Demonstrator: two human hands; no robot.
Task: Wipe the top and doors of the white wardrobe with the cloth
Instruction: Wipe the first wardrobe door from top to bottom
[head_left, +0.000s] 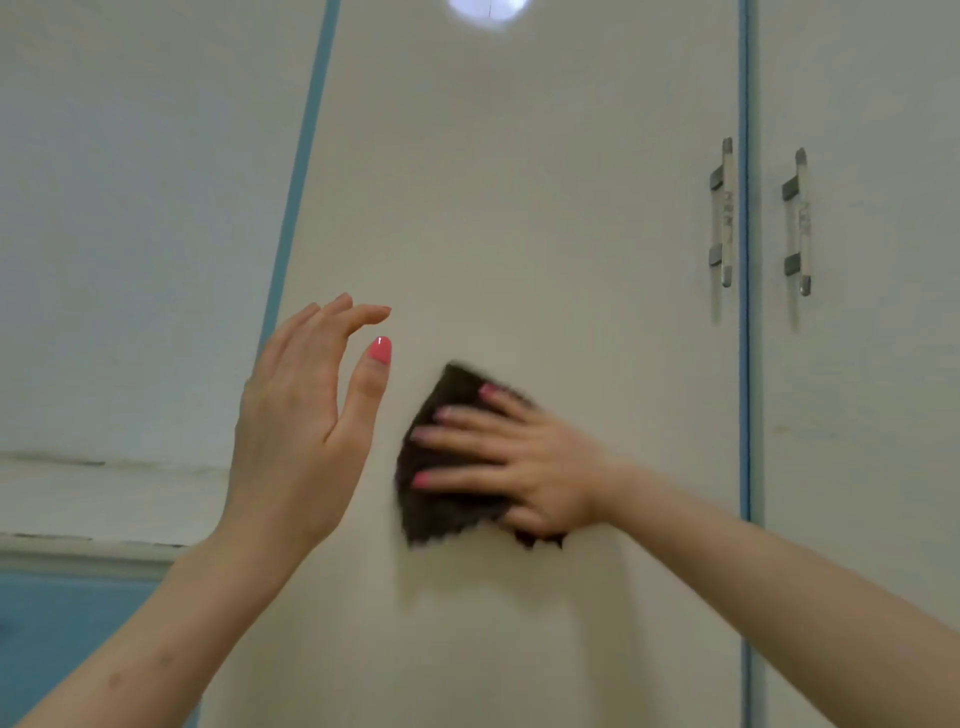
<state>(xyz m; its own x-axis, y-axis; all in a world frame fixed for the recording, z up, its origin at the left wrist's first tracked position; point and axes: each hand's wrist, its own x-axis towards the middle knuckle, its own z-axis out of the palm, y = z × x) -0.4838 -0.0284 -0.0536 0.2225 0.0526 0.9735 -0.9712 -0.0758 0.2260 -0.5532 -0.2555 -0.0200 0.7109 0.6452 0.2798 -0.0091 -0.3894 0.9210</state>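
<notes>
Cloth (441, 483) pressed flat on wardrobe door (519, 208) by right hand (530, 467); left hand (301, 426) open, empty; handles (723, 213) beside.

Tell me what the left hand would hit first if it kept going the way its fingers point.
Probably the wardrobe door. The left hand is raised and open, fingers aimed up and right toward the panel above the cloth; nothing else shows in that line, though depth is unclear.
</notes>
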